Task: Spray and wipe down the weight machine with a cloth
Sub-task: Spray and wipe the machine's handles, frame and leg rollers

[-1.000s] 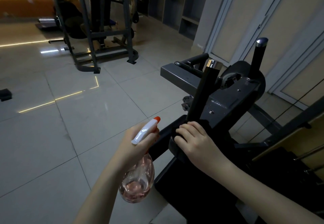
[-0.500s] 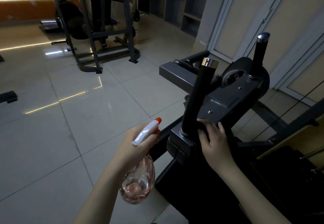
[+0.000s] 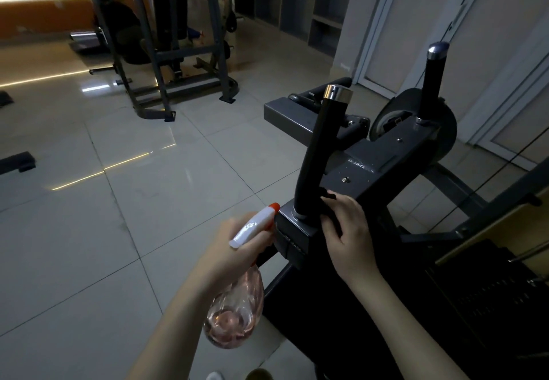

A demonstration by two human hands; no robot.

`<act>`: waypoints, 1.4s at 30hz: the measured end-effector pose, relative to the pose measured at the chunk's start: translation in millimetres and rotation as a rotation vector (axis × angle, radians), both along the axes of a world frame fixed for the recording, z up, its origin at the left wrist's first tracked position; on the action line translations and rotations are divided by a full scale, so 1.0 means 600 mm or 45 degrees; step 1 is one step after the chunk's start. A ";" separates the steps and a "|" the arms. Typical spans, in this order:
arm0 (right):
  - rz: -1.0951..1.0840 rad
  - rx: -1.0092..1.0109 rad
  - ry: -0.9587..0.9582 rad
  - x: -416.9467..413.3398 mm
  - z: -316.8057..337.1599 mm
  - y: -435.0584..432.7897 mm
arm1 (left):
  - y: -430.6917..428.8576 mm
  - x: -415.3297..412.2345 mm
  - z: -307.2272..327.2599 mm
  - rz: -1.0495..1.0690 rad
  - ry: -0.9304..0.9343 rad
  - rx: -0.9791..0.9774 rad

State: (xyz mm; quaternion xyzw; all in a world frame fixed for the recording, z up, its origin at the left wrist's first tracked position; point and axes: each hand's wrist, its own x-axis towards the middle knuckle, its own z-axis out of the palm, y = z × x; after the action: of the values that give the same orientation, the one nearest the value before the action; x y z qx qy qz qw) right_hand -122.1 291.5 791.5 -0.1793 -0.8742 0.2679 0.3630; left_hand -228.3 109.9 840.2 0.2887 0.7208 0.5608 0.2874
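Here the right hand (image 3: 349, 231) curls its fingers round a dark, crumpled cloth (image 3: 329, 195), pinching it against the right flank of the black upright handle post with a chrome cap (image 3: 316, 154), low by its socket. The post's long axis climbs from there, leaning slightly right, so the wipe likely runs upward. Left of the post's foot, the left hand (image 3: 234, 252) grips a clear pink-tinted spray bottle with a white trigger head (image 3: 237, 302) — orange nozzle towards the grey steel weight machine (image 3: 374, 162).
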 end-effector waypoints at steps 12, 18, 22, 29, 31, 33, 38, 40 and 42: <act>0.126 -0.035 0.061 -0.002 -0.013 0.020 | 0.009 0.080 0.006 0.028 0.012 -0.087; 0.113 0.139 -0.066 -0.001 -0.008 0.059 | 0.016 0.109 0.000 0.063 0.018 -0.038; -0.092 0.164 -0.231 -0.019 0.015 0.096 | 0.023 0.119 -0.007 0.003 0.017 -0.011; -0.213 0.208 -0.528 -0.062 0.046 0.139 | 0.047 0.128 -0.008 -0.159 0.076 0.026; -0.206 0.117 -0.527 -0.071 0.051 0.144 | 0.053 0.129 -0.007 -0.131 0.066 0.030; -0.194 0.096 -0.524 -0.076 0.055 0.157 | 0.059 0.135 -0.009 -0.122 0.059 0.053; -0.249 0.171 -0.321 -0.058 0.045 0.198 | 0.072 0.149 -0.005 -0.168 0.053 0.098; -0.235 0.177 -0.269 -0.056 0.038 0.217 | 0.084 0.158 0.002 -0.159 0.050 0.118; -0.226 0.202 -0.297 -0.062 0.037 0.223 | 0.092 0.161 0.010 -0.143 0.014 0.126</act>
State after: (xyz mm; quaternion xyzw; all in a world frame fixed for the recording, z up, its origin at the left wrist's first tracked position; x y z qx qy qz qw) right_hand -159.4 425.5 813.7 -0.2563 -0.9096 0.1424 0.2944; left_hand -131.5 165.0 846.1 0.3456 0.6766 0.5770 0.2997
